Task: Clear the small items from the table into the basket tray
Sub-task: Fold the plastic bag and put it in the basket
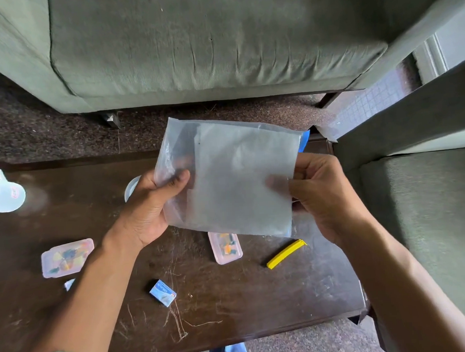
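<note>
Left hand [148, 205]: pinches the left edge of the translucent plastic pouch [231, 176], thumb on its front.
Right hand [322, 194]: grips the pouch's right edge, fingers curled behind.
Pouch: held flat in the air above the far middle of the dark wooden table [233, 298].
Items left: two pink lidded boxes [67, 258] [225, 248], a yellow clip [286, 253], a small blue-and-white carton [163, 292], all well apart.
Basket tray: not in view.
Doing it well: probably keep both edges taut so the limp pouch doesn't fold, and locate the tray before letting go.

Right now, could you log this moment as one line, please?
left hand: holds plastic bag | right hand: holds bag
</note>
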A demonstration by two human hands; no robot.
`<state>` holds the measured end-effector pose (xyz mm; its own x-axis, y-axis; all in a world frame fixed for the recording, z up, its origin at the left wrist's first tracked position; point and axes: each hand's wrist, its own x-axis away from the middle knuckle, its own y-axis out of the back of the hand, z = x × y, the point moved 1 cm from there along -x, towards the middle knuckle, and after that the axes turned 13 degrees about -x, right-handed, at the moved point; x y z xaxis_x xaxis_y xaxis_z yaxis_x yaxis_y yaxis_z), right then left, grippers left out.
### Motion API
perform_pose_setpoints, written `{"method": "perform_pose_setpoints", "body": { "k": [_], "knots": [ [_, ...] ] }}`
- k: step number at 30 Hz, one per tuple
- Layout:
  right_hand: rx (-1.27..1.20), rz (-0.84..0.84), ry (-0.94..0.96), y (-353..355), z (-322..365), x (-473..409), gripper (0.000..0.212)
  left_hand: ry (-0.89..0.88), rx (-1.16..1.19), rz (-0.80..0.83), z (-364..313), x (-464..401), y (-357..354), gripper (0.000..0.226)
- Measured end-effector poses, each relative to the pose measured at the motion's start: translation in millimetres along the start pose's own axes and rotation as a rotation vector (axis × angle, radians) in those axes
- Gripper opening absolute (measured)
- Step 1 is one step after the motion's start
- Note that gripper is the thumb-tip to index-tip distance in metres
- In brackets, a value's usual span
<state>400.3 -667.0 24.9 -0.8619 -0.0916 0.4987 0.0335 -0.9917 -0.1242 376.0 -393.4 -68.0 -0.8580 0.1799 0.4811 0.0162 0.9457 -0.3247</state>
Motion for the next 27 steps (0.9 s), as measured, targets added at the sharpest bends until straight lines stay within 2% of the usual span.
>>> {"method": "perform_pose_setpoints", "body": {
  "k": [6, 15, 20, 27],
  "knots": [
    [-0.021, -0.061, 0.052, 33.6, 4.6, 2.4, 0.025, -0.061, -0.016, 0.068, 7.9, -6.3, 7.8, 0.042],
    [-0.108, -0.124, 0.06, 102.1, 18.7, 11.9, 0.025, -0.024, 0.031, -0.007, 19.3, -14.3, 11.8, 0.058],
    [-0.147, -0.244, 0.077, 133.5, 34.0, 18.2, 0.026, -0.049, 0.044, -0.005, 19.7, -25.0, -1.4, 0.043],
    [-0.136, -0.436, 0.144, 160.8, 44.5, 21.2, 0.033, -0.044, 0.054, -0.015, 17.9, -36.0, -12.8, 0.039]
  ]
}}
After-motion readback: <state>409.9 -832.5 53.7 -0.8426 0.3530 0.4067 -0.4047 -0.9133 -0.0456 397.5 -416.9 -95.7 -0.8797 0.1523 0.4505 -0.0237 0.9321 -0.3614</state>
